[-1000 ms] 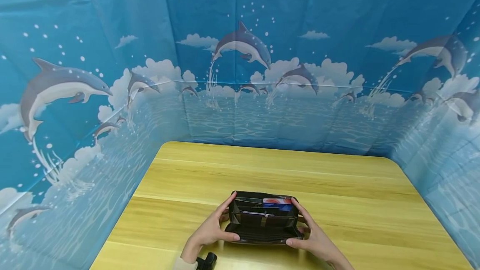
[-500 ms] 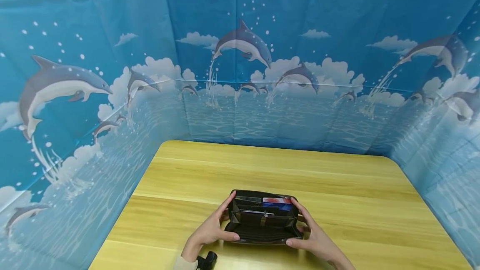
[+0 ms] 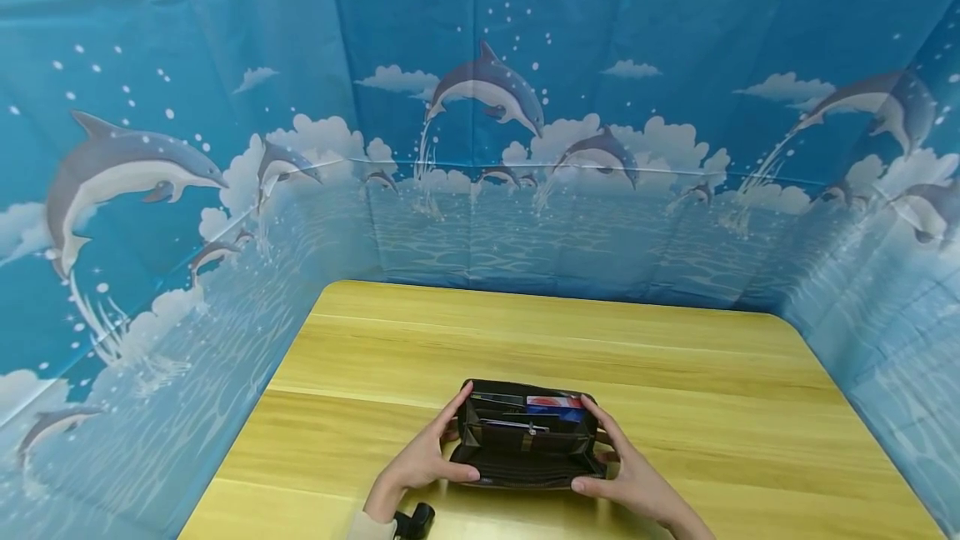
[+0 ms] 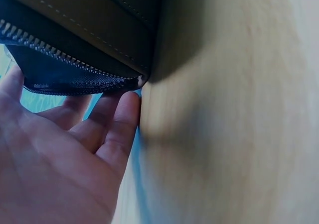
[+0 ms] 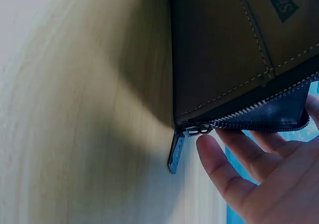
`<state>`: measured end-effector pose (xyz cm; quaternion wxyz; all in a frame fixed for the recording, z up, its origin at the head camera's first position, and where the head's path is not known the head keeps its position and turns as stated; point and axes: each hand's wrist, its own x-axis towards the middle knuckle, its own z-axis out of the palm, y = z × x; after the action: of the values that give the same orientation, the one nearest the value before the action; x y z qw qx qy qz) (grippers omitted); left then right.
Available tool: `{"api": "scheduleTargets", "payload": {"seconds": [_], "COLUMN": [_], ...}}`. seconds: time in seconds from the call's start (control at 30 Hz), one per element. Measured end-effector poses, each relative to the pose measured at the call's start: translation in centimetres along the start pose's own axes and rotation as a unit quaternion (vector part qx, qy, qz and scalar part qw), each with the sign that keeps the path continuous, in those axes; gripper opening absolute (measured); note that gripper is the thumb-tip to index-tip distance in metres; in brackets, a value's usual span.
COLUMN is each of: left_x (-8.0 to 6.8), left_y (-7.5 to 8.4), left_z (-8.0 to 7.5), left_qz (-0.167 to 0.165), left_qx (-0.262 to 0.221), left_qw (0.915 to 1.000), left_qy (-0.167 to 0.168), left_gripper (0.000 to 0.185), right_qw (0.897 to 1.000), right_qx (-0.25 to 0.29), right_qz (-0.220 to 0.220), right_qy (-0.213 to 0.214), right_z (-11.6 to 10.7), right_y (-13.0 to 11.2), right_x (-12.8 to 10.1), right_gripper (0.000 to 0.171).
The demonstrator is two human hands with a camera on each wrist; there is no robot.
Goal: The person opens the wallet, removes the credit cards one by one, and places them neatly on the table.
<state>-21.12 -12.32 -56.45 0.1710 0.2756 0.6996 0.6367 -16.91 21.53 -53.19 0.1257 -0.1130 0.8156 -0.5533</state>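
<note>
A dark zip-around wallet [image 3: 528,469] stands unzipped on the table, its mouth spread wide. My left hand [image 3: 418,458] grips its left end, thumb on the near edge and index finger at the far top corner. On the opposite end, my right hand [image 3: 628,477] holds it the same way. Inside, a blue and red card [image 3: 555,408] sticks up from a slot, with several dark slots and an inner zip around it. In the right wrist view, a zip pull [image 5: 175,152] hangs from the wallet's corner beside the fingers. The wallet's back is hidden in the head view.
The wallet rests on a yellow wood-grain table [image 3: 675,373] with rounded far corners. Beyond it and along both sides hangs a blue dolphin-print curtain [image 3: 480,215]. A black device [image 3: 416,521] is at the left wrist, below a pale sleeve [image 3: 369,527].
</note>
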Motion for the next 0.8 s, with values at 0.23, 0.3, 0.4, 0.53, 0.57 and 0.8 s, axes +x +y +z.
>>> {"api": "scheduleTargets", "payload": {"seconds": [0.23,0.3,0.4,0.53,0.57,0.8], "left_x": [0.0,-0.1,-0.1,-0.1,-0.1,-0.1], "left_y": [0.1,0.2,0.1,0.0,-0.1,-0.4], "left_z": [0.0,0.0,0.0,0.0,0.0,0.0], "left_qz": [0.005,0.0,-0.003,0.004,0.007,0.032], "left_qx": [-0.016,-0.015,-0.009,-0.009,-0.013,-0.029], "left_qw": [0.9999,0.9999,1.0,0.9999,0.9999,0.999], "left_qy": [-0.002,-0.002,-0.002,-0.004,-0.006,-0.011], "left_gripper": [0.111,0.111,0.111,0.11,0.11,0.109], "right_qw": [0.997,0.993,0.986,0.974,0.971,0.942], "right_qx": [-0.052,-0.079,-0.12,-0.157,-0.165,-0.23], "right_qz": [-0.059,-0.081,-0.112,-0.155,-0.164,-0.22], "right_qy": [0.005,0.012,0.025,0.049,0.055,0.107], "right_z": [-0.3,-0.4,-0.7,-1.1,-1.1,-0.4], "right_y": [-0.7,-1.1,-1.7,-2.5,-2.8,-5.5], "right_x": [0.2,0.4,0.8,1.6,1.8,4.0], "right_gripper": [0.094,0.094,0.091,0.079,0.075,0.048]}}
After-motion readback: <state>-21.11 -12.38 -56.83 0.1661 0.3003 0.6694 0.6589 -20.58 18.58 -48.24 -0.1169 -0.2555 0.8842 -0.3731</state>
